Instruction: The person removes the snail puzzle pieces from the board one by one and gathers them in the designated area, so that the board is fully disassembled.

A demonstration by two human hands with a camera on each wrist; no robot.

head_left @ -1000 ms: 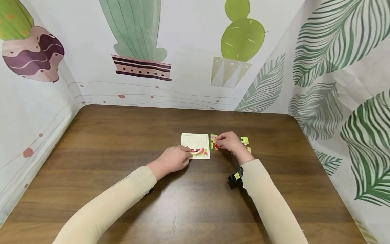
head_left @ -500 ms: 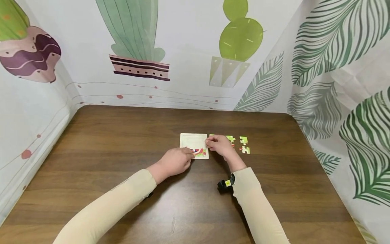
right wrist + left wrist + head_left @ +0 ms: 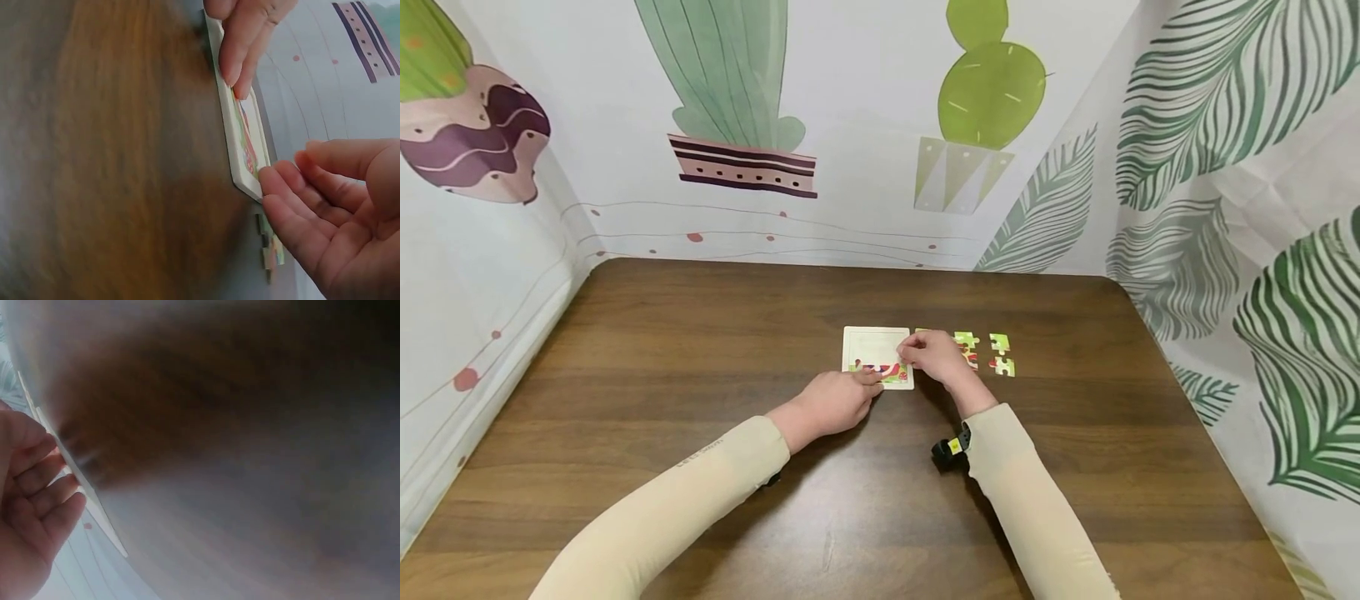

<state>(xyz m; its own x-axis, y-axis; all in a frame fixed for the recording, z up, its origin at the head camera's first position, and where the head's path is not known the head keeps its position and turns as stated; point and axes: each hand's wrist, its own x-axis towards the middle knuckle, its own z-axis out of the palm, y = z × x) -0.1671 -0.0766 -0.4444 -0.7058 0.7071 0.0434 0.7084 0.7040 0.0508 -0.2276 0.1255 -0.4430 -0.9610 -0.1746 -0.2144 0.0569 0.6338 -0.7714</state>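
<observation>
A flat cream puzzle tray lies on the table, with colourful jigsaw pieces fitted along its lower part. My left hand rests its fingertips on those pieces at the tray's near side. The right wrist view shows the left fingers fairly straight, pressing down on the tray. At the tray's right edge, my right hand pinches a puzzle piece between thumb and forefinger, mostly hidden by the fingertips. Its other fingers touch the tray rim.
Loose puzzle pieces lie right of the tray: a green one, one below it, and several partly behind the right hand. A brown wooden table reaches a patterned cloth wall at the back.
My right hand has moved left from the loose pieces to the tray's right edge, taking a puzzle piece with it. The left hand has stayed on the tray, shifting slightly.
</observation>
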